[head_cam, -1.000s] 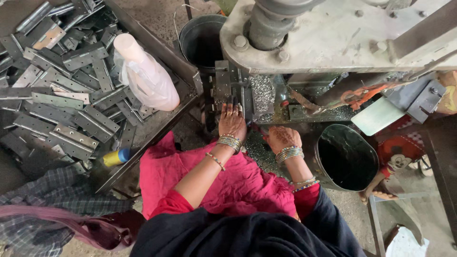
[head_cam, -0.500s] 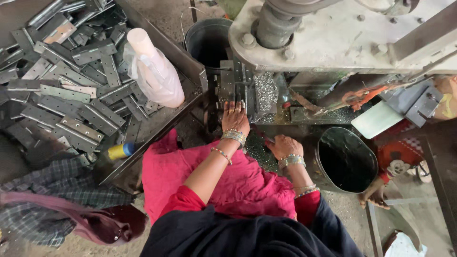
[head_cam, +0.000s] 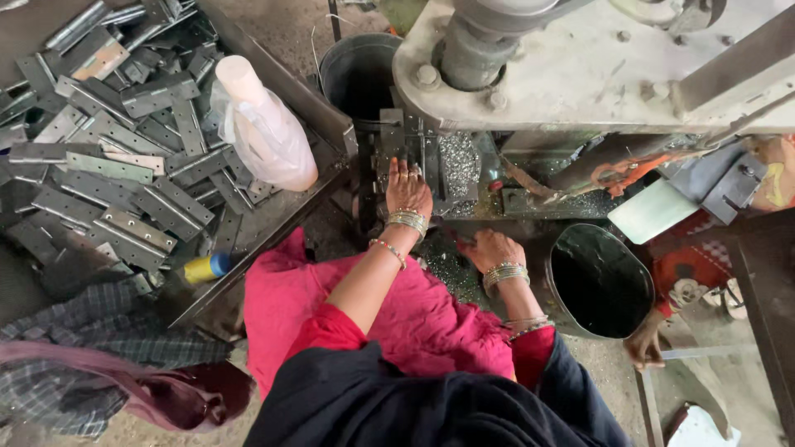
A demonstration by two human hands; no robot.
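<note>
My left hand [head_cam: 407, 189] reaches forward onto the dark die bed [head_cam: 418, 149] of a big grey press machine [head_cam: 580, 74], fingers stretched flat on the metal; bangles ring the wrist. I cannot see whether a part lies under it. My right hand [head_cam: 489, 248] stays lower and nearer to me, knuckles up and fingers curled, over a patch of metal chips [head_cam: 443, 269] by my pink-clad lap [head_cam: 414, 323]. What it holds is hidden. More shiny chips [head_cam: 457, 165] lie just right of the die.
A tray [head_cam: 273, 219] on the left holds several grey metal hinge plates [head_cam: 124, 182] and a bag-wrapped plastic bottle [head_cam: 265, 132]. A dark bucket [head_cam: 360, 74] stands behind the die, a black bucket [head_cam: 600, 281] to my right. Another person's hand [head_cam: 644, 346] shows at lower right.
My left hand has slid a little further forward onto the die bed. My right hand has stayed low near my lap. The view has shifted slightly.
</note>
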